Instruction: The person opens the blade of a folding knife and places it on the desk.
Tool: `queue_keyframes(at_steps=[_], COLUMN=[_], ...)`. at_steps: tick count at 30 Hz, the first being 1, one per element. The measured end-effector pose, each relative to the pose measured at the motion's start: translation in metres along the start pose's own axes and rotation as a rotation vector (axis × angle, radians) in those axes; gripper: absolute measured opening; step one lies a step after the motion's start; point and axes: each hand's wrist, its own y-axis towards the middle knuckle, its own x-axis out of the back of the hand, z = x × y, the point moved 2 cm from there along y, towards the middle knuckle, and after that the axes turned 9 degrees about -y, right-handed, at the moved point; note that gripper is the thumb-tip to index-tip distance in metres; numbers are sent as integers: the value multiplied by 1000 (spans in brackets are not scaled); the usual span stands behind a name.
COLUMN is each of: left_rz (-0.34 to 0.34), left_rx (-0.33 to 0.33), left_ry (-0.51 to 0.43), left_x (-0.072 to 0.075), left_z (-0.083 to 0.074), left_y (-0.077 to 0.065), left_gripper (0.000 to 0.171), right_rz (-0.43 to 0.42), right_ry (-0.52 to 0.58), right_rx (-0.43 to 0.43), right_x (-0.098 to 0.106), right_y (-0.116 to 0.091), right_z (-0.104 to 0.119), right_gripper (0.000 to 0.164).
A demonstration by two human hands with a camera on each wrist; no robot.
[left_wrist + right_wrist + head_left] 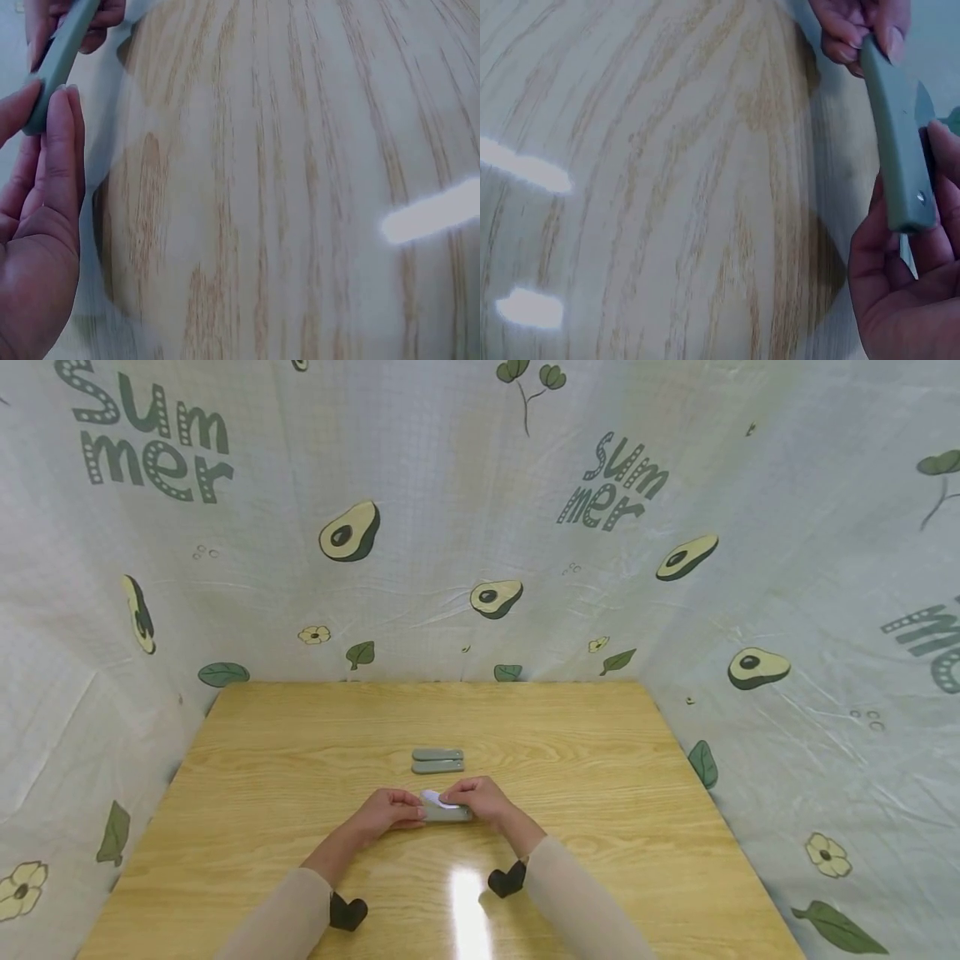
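Observation:
A folding knife (447,814) with a grey-green handle is held above the wooden table, its pale blade (432,797) partly swung out. My left hand (392,811) pinches one end of the handle between thumb and fingers. At the other end, by the pivot rivet, my right hand (482,797) has its thumb against the blade and fingers beneath. The right wrist view shows the blade tip (924,99) standing away from the handle (900,142). In the left wrist view the handle (67,49) covers most of the blade.
Two similar grey-green folded knives (438,767) lie side by side on the table just beyond my hands. The wooden table (300,727) is bordered by a printed fabric sheet (420,610) at the back and sides. A bright light reflection shows near the front.

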Motion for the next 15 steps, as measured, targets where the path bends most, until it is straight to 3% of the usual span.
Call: queue_keyframes(at_steps=[4,8,15], left_rz=[4,11,30], left_rx=[-11,-13,2], left_ry=[-14,-1,33], left_x=[2,2,0], left_z=[2,2,2], left_y=[0,-1,-1], left_gripper=[21,21,21], right_rz=[-35,-18,7], right_ry=[35,46,-26], right_rx=[-27,-38,11], right_x=[4,6,6], right_y=[2,4,6], right_z=[-2,0,12], right_gripper=[21,26,30])
